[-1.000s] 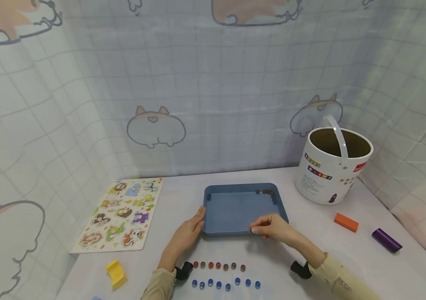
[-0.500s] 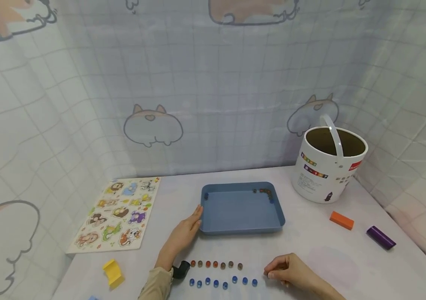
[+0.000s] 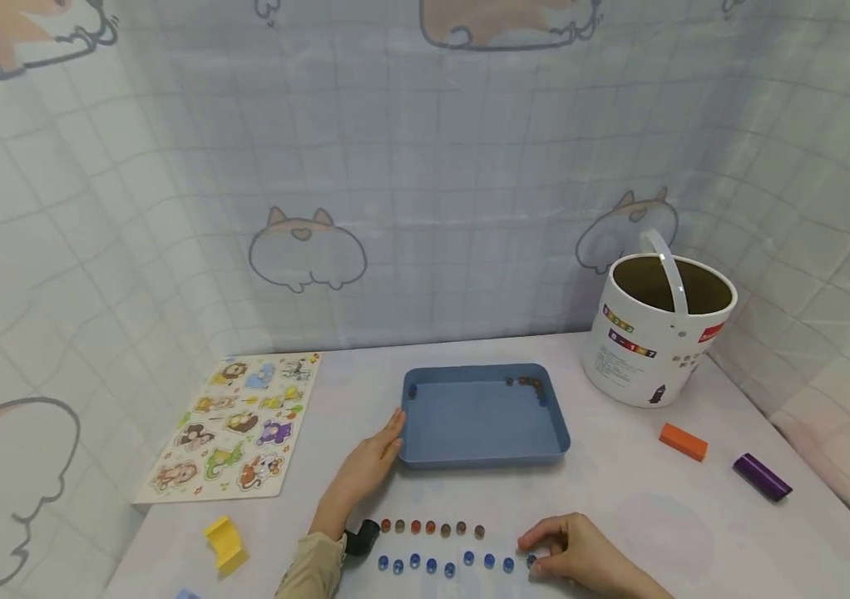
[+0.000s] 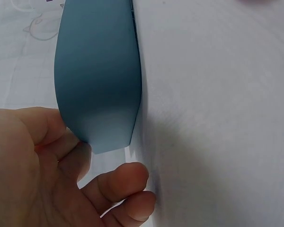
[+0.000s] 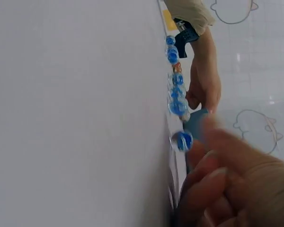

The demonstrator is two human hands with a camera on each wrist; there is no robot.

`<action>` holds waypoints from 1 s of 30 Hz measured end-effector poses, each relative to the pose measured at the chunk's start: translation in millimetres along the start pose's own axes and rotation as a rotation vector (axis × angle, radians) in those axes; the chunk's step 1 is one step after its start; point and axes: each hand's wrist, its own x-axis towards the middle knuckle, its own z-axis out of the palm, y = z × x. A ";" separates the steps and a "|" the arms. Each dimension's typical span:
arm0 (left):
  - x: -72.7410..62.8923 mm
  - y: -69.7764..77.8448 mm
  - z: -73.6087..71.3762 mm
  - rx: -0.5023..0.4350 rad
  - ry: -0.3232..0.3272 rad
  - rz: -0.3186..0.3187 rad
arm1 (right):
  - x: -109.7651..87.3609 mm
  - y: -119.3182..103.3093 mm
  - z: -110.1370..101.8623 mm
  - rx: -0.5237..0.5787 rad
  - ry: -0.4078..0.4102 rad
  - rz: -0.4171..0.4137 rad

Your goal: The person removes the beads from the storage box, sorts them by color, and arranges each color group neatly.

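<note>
Left hand [image 3: 365, 467] of the person is relaxed, grasping nothing: its fingers lie against the outer left wall of the blue tray [image 3: 477, 420]. From the left wrist camera, some fingers touch this wall and others bend loosely just beside it. Right hand [image 3: 580, 553] is released too, with the thumb and the forefinger spread apart around the last blue marble [image 3: 531, 561]. This marble rests on the counter [image 3: 620, 474], at the right end of a row of blue marbles [image 3: 431, 566]. In the right wrist view the forefinger is blurred, and I cannot tell whether a fingertip touches the marble.

Beyond the blue row, and nearer to the tray, lies a row of red and brown marbles [image 3: 430, 527]. Inside the tray, a cluster of small marbles [image 3: 537, 385] sits by the far right corner, and a dark marble [image 3: 412, 391] sits by the far left one. To the left are an animal puzzle board [image 3: 244, 423] and a yellow block [image 3: 226, 545]; to the right, a white bucket [image 3: 649, 358], an orange block [image 3: 683, 442] and a purple block [image 3: 762, 477].
</note>
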 end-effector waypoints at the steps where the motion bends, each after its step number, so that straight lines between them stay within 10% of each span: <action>1: 0.0 -0.2 0.3 -0.001 -0.003 0.002 | 1.2 -0.9 -2.1 0.018 -0.002 -0.006; 17: 1.0 0.7 0.5 0.018 0.008 0.014 | 52.2 -100.3 -71.7 -0.166 0.069 -0.314; 30: 1.2 -0.6 2.4 0.012 0.002 -0.016 | 146.9 -137.3 -80.7 -0.166 0.088 -0.243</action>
